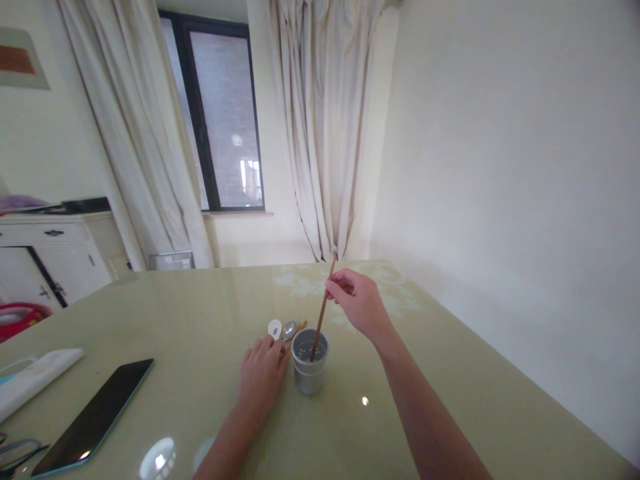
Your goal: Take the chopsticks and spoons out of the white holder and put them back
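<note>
My right hand (pixel 357 300) pinches a brown wooden chopstick (pixel 323 308) near its upper end. The chopstick leans, its lower end inside a grey utensil holder (pixel 310 379) that stands upright with small holes in its bottom. Left of the holder, my left hand (pixel 263 373) rests low at the table, palm down, its fingers curled over the handles of a small bundle. A white spoon (pixel 275 328), a metal spoon (pixel 289 329) and the tips of some light-brown chopsticks (pixel 301 328) stick out past those fingers. Their handles are hidden beneath the hand.
The glossy greenish table (pixel 210 320) reflects light. On its left lie a dark tablet (pixel 97 413), a white flat object (pixel 43 380) and partly visible scissors (pixel 20 453). A wall (pixel 510 167) borders the right side; curtains (pixel 330 120) and a window (pixel 225 120) are behind.
</note>
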{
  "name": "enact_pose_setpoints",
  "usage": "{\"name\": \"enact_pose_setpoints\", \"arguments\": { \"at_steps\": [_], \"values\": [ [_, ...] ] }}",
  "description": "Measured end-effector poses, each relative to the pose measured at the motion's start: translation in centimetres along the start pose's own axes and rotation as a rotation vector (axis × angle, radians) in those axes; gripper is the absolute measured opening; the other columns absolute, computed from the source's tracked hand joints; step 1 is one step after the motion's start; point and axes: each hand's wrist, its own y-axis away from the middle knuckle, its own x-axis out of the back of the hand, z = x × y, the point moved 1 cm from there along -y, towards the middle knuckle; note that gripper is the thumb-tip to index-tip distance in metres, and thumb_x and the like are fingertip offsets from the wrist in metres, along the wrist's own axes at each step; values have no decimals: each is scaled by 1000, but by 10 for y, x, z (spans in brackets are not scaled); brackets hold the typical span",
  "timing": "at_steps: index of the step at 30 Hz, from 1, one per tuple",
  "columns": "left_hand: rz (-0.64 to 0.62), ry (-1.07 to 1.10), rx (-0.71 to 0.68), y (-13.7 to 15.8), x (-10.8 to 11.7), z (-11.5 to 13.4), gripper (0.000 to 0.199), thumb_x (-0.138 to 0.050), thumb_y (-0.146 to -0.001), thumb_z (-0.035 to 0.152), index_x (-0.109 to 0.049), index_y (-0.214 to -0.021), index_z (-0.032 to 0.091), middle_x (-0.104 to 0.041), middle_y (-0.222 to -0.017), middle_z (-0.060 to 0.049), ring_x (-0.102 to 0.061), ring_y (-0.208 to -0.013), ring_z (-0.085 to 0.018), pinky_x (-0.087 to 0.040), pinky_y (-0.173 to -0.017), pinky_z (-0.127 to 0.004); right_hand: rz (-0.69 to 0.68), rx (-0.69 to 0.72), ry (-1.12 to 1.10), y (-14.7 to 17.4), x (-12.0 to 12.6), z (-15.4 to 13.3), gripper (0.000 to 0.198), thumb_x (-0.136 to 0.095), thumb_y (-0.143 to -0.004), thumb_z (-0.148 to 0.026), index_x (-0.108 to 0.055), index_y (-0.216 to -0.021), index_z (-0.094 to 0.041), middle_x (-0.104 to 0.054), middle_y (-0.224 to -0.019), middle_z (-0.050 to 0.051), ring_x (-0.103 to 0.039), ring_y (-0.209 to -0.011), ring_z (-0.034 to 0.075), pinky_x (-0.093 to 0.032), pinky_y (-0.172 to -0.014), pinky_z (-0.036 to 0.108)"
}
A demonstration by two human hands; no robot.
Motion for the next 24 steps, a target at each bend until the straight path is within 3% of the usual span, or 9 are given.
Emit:
{"name": "enact_pose_setpoints", "arguments": {
  "at_steps": [7,15,24],
  "values": [
    [-59,-112,-25,1,2,10,26,-49,-99,24,-74,-105,22,-70,-117,-11,-64,-110,-27,-48,-94,-39,-202,-81,282,5,-28,10,21,-63,-97,-24,-71,-78,-20,-78,-72,1,-76,-65,16,-52,-66,26],
    [-48,-197,-37,2,-4,10,34,-45,-101,23,-73,-119,18,-67,-131,-16,-61,-117,-32,-48,-97,-44,-225,-110,381,3,-31,24,23,-65,-95,-23,-74,-74,-21,-79,-71,1,-73,-61,15,-48,-64,25],
    [-90,-159,-84,2,2,17,35,-43,-100,20,-73,-120,20,-67,-134,-13,-59,-118,-30,-44,-97,-44,-222,-117,425,4,-32,32,25,-68,-95,-27,-76,-72,-21,-77,-66,1,-71,-59,16,-47,-61,24]
  ]
}}
